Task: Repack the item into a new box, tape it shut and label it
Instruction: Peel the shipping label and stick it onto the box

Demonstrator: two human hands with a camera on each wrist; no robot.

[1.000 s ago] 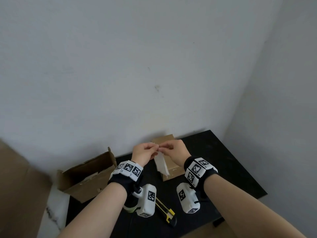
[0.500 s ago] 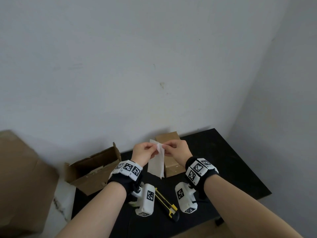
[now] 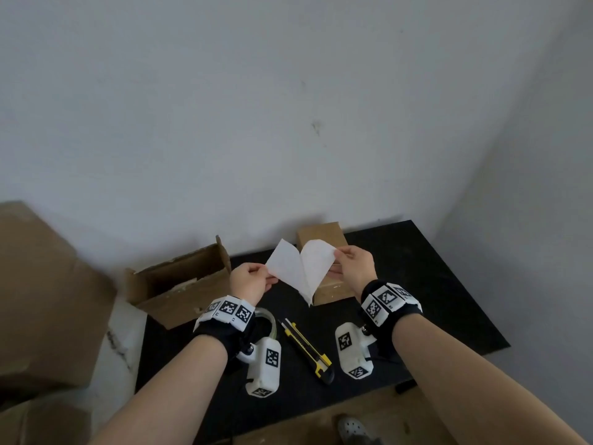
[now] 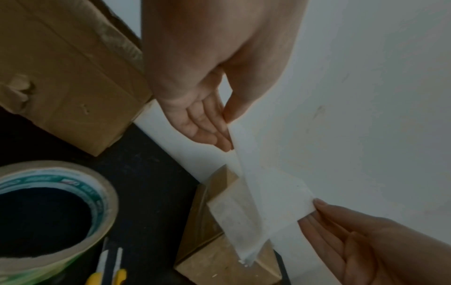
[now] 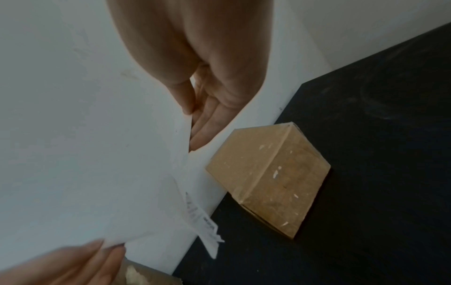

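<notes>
The small box [image 3: 324, 268] at frame centre looks taped shut. Left hand [image 3: 252, 281] and right hand [image 3: 353, 268], apart, each pinch the label [image 3: 301, 268], peeling its backing above it; sticking remains.

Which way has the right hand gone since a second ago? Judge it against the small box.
Yes. The right hand has pulled right, away from the left hand, peeling the label open. It now sits over the small box's right side.

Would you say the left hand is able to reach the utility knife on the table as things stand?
Probably not right away: the left hand pinches the label sheet together with the right hand. The utility knife itself lies uncovered near that wrist.
</notes>
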